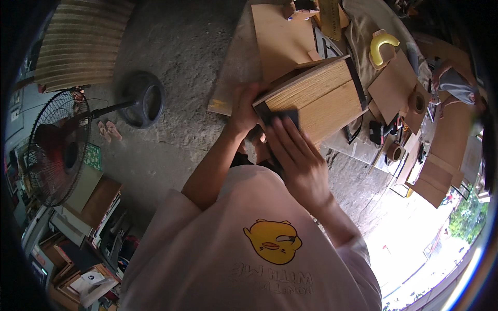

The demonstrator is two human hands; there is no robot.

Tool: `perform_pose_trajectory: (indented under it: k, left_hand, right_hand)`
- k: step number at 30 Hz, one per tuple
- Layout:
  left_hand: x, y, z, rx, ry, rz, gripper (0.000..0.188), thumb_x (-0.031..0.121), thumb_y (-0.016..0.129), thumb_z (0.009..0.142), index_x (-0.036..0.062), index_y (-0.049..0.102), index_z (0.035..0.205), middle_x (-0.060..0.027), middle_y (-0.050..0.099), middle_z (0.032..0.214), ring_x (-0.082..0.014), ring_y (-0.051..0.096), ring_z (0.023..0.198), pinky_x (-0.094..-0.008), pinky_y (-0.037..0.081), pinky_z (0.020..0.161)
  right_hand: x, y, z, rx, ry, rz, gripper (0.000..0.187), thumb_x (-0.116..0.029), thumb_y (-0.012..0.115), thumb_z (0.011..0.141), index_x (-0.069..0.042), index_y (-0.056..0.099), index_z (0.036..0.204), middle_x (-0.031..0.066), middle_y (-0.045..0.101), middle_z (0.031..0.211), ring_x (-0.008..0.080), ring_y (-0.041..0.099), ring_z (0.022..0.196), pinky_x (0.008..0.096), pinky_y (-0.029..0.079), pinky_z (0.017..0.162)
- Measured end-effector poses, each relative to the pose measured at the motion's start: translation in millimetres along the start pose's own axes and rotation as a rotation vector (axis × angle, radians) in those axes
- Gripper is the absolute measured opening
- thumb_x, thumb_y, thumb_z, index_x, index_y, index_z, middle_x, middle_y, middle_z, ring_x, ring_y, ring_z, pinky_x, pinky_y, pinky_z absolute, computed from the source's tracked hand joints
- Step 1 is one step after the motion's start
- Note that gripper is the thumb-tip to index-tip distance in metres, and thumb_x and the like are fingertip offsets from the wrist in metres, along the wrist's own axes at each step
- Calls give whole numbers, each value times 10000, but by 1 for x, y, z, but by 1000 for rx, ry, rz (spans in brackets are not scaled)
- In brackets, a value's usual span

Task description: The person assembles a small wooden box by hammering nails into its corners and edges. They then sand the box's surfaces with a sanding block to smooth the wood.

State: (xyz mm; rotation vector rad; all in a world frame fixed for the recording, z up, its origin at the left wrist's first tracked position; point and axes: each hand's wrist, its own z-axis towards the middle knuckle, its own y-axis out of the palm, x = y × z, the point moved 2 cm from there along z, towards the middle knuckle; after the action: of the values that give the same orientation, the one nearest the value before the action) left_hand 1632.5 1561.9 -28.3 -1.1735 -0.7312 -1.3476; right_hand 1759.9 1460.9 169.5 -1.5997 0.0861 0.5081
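Observation:
A wooden box (324, 98) with pale grained boards and black end strips is held tilted in front of me, over the near edge of the table. My left hand (245, 110) is closed round its left end; part of those fingers is hidden behind the box. Against the box's near left face, my right hand (301, 163) presses a dark flat pad (287, 117), perhaps sandpaper, with its fingers laid together over it. Most of the pad is covered by the fingertips.
Behind the box, the table (223, 101) bears cardboard sheets (282, 41), a yellow curved piece (383, 45) and tape rolls (395, 152). A standing fan (59, 147) and sandals (109, 130) are at left, above stacked boards (96, 205). Another person (456, 85) is at far right.

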Motion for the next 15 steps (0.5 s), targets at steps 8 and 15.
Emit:
perform_pose_trajectory:
  k: [8, 15]
  left_hand:
    - [33, -8, 6, -21, -185, -298, 327, 254, 510, 1035, -3, 712, 1051, -136, 736, 974, -247, 705, 911, -379, 534, 891]
    - [32, -10, 8, 46, 23, -127, 239, 185, 743, 886, 0, 729, 1036, -177, 752, 960, -294, 751, 849, -385, 580, 770]
  right_hand:
    - [107, -23, 43, 338, 197, -211, 522, -78, 668, 920, -59, 604, 1438, 130, 568, 1522, 308, 538, 1412, 430, 459, 1163]
    - [62, -2, 37, 179, -18, -223, 467, -94, 596, 912, -123, 655, 1374, 63, 628, 1437, 235, 551, 1396, 419, 489, 1128]
